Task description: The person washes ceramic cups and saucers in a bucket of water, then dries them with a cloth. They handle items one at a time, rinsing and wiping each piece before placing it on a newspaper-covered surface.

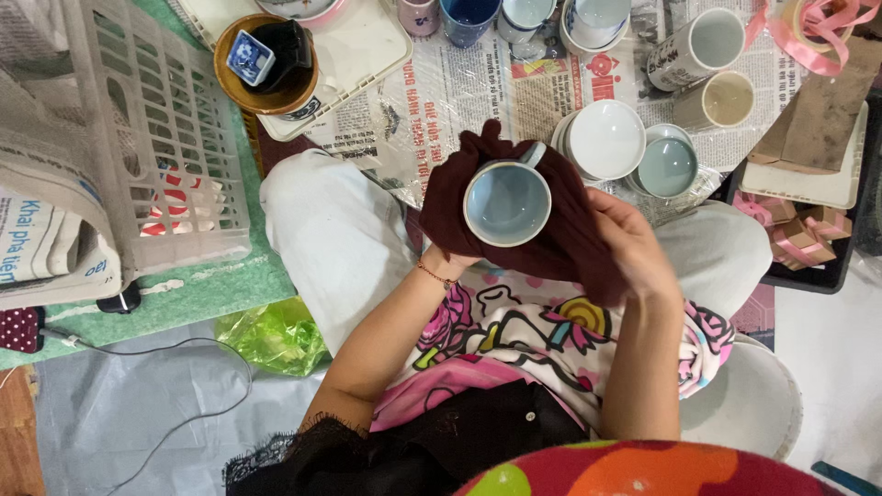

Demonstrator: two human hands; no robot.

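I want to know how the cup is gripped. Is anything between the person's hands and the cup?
Yes. A dark maroon cloth wraps the pale blue cup. The left hand is mostly hidden under the cloth, and the right hand presses on its outside, so no bare skin visibly touches the cup.

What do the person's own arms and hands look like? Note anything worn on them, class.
Both forearms are bare, with no sleeves reaching them. The left hand has a thin orange-red bracelet at the wrist. The right hand shows no ring, watch or glove. Black lace trim edges the garment near the left upper arm.
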